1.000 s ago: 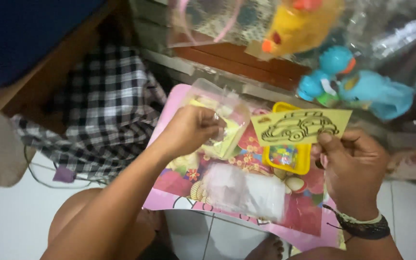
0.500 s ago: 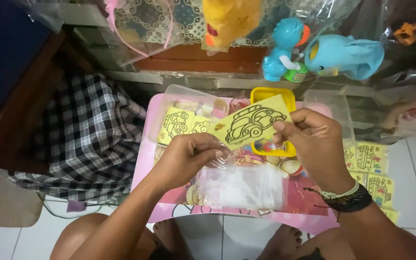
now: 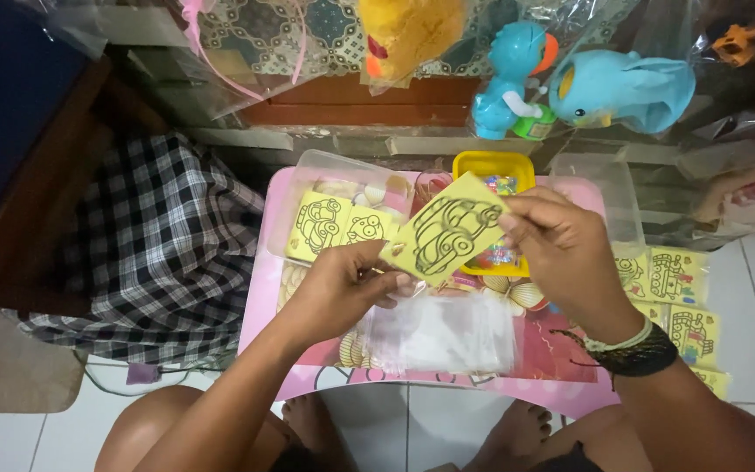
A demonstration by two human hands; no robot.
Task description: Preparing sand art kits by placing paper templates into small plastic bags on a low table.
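Yellow square card with a black car outline [image 3: 445,236] held tilted above the pink low table [image 3: 259,301], pinched at both ends: left hand [image 3: 342,288] grips lower corner, right hand [image 3: 561,253] grips upper edge. Clear plastic sleeves [image 3: 443,336] lie beneath; yellow tray [image 3: 482,166] behind.

Matt yellow paper card [image 3: 446,236], glossy clear plastic bags [image 3: 443,334], checked cloth [image 3: 146,245]
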